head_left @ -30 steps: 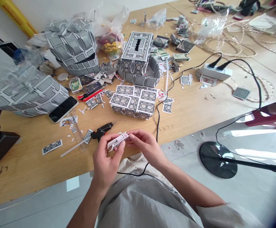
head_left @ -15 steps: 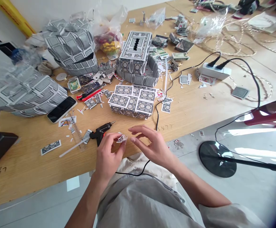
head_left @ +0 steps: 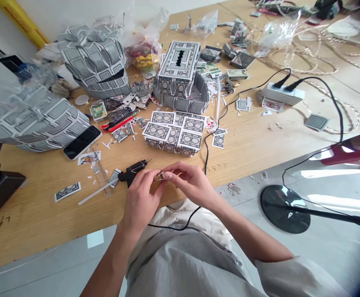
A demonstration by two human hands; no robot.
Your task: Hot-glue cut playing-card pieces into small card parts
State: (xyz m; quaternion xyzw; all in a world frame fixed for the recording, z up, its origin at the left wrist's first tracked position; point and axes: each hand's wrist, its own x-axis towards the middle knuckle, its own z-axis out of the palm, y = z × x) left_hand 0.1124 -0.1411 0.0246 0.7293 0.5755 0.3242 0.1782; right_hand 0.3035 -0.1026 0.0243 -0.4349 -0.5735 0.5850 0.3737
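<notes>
Pinched between the thumb and fingers of my left hand is a small piece of playing card, mostly hidden by the fingers. My right hand is closed on the same piece from the right, its thumb over it. Just behind my left hand a black glue gun lies on the table, nozzle pointing away to the right. Beyond my hands stands a low box covered in playing cards.
A tissue-box shape made of cards stands farther back. Woven card baskets, a phone and a red utility knife lie to the left. A power strip and black cable are on the right. Card scraps are scattered about.
My right hand has moved left to meet my left hand, and its thumb and fingers have closed on the card piece. The view has shifted slightly.
</notes>
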